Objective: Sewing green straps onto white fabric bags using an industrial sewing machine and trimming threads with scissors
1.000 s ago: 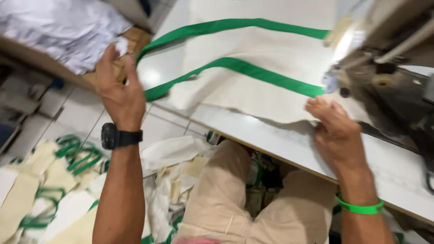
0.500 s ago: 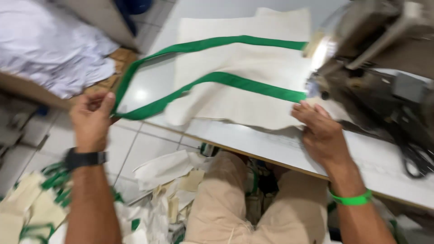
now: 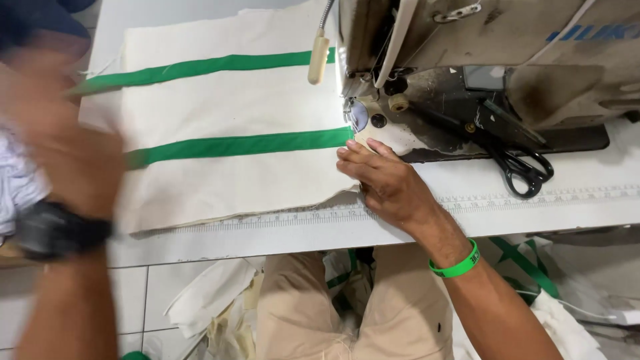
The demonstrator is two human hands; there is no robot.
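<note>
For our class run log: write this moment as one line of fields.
left hand: blurred, raised near cloth's left edge | right hand: flat on cream cloth by sewing machine | green strap: lies toward needle | scissors: on table

One cream cloth panel (image 3: pixel 227 127), two green straps (image 3: pixel 200 67), one sewing machine (image 3: pixel 480 60), one pair of scissors (image 3: pixel 517 160), two hands (image 3: pixel 387 183).

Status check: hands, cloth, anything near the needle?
Right hand flat on cream cloth edge by sewing machine. Left hand raised, blurred, grip unclear. Green strap reaches the needle. Black scissors beside it, apart from cloth.
</note>
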